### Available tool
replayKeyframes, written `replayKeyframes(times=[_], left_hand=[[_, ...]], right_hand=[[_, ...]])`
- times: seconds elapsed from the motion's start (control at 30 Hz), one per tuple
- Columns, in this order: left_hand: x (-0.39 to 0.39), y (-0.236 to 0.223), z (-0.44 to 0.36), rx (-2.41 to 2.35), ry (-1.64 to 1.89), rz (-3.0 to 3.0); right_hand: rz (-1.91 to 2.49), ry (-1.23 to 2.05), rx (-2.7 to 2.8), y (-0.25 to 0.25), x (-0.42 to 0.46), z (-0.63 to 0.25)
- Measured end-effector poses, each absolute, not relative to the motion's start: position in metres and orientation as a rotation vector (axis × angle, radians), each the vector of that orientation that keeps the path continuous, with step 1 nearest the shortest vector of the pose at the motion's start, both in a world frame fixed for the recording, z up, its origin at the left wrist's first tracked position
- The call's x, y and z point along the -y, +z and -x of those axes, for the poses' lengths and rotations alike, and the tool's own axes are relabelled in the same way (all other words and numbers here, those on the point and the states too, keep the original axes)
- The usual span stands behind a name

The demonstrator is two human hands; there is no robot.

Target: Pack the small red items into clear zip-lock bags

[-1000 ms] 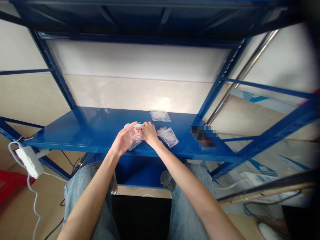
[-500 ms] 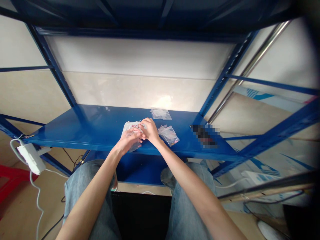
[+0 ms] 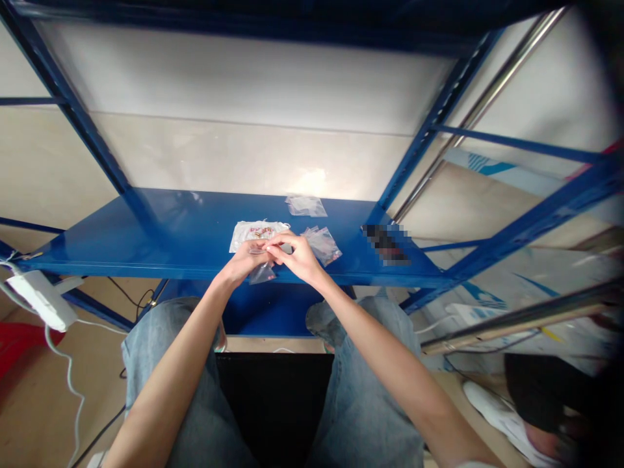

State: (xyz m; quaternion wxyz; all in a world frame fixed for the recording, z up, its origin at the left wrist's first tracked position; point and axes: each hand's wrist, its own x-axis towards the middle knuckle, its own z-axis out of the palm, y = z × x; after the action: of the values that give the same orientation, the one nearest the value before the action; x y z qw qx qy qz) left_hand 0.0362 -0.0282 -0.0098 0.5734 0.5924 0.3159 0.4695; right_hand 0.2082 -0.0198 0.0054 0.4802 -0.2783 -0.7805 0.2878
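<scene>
A small clear bag (image 3: 262,274) hangs from between the two hands, its lower end tilted down near the front edge of the shelf. Thin film like this should weigh next to nothing and feel soft and slippery, so it is likely to crumple and slide in a loose grip. The surest hold looks to be its top edge, pinched between fingertip and thumb. The left hand (image 3: 241,265) is half closed, its fingers curled around the bag's upper end. The right hand (image 3: 298,257) is cupped, its fingertips reaching over to touch the left hand's fingers; whether they hold the film too is hidden. Just behind lies a white printed bag (image 3: 256,232) on the blue shelf (image 3: 146,244), with a bunch of clear bags (image 3: 322,246) beside the right hand and a flat clear bag (image 3: 306,206) further back. A pixelated object (image 3: 385,245) sits toward the shelf's right end, and jeans (image 3: 166,370) show below
</scene>
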Motion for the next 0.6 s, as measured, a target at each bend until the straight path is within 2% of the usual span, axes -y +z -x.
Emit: replayKeyframes(times=[0.23,0.6], left_hand=[[0.036,0.004,-0.041,-0.707,1.1,-1.445],[0.036,-0.012,-0.053,-0.64,0.931,-1.316]], right_hand=[[0.633,0.532,1.96,0.01,0.047,-0.22],[0.846,0.721,1.615,0.002,0.03,-0.244]])
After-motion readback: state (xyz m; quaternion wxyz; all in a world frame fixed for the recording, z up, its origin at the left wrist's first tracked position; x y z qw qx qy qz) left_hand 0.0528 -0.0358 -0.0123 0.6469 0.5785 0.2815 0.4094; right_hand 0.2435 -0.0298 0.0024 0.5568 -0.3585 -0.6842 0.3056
